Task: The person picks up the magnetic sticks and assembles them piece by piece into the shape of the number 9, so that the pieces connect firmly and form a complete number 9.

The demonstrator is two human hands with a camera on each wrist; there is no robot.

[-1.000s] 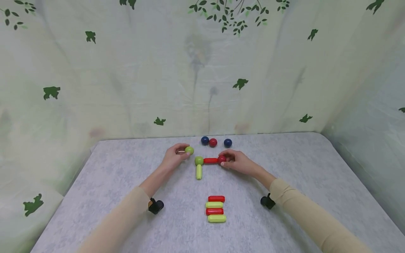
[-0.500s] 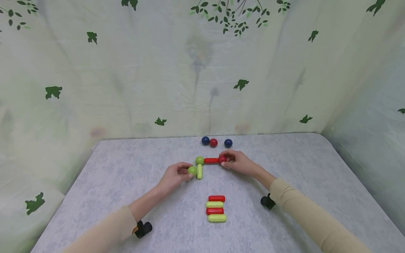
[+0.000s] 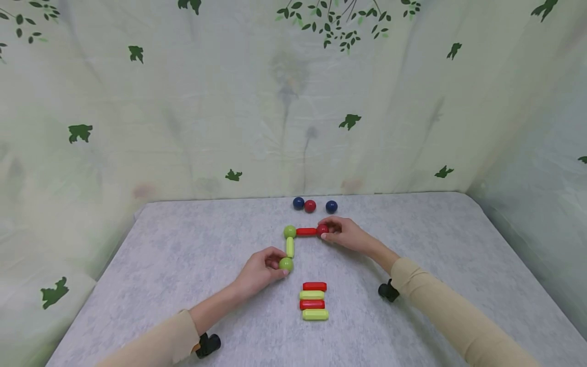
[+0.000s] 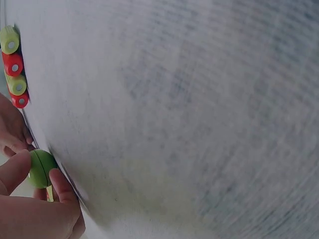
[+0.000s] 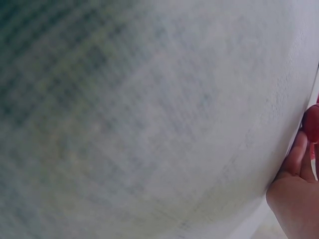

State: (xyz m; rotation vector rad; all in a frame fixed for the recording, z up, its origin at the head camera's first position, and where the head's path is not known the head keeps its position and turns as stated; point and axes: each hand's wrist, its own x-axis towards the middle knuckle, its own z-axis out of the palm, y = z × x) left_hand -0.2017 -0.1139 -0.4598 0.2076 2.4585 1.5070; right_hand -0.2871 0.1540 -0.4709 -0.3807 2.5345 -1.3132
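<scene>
My left hand [image 3: 262, 270] pinches a green ball [image 3: 286, 264] between thumb and fingers, right at the near end of a yellow-green stick [image 3: 290, 247]. That stick's far end meets another green ball [image 3: 290, 231]. From this ball a red stick [image 3: 306, 231] runs right to a red ball [image 3: 322, 231], which my right hand [image 3: 346, 234] holds between thumb and fingers. In the left wrist view the pinched green ball [image 4: 43, 168] shows a dark seam. Only part of the red ball [image 5: 311, 123] shows at the edge of the right wrist view.
Nearer on the grey table [image 3: 390, 326] lie several sticks side by side, red and yellow-green, such as the nearest one [image 3: 315, 315]. Metal discs show on their ends. Toward the back edge sit a blue ball [image 3: 298, 203], a red ball [image 3: 310, 206] and another blue ball [image 3: 331, 206].
My left hand has brought its green ball toward me, from left of the far green ball to the near end of the yellow-green stick. The right hand stays on the red ball.
</scene>
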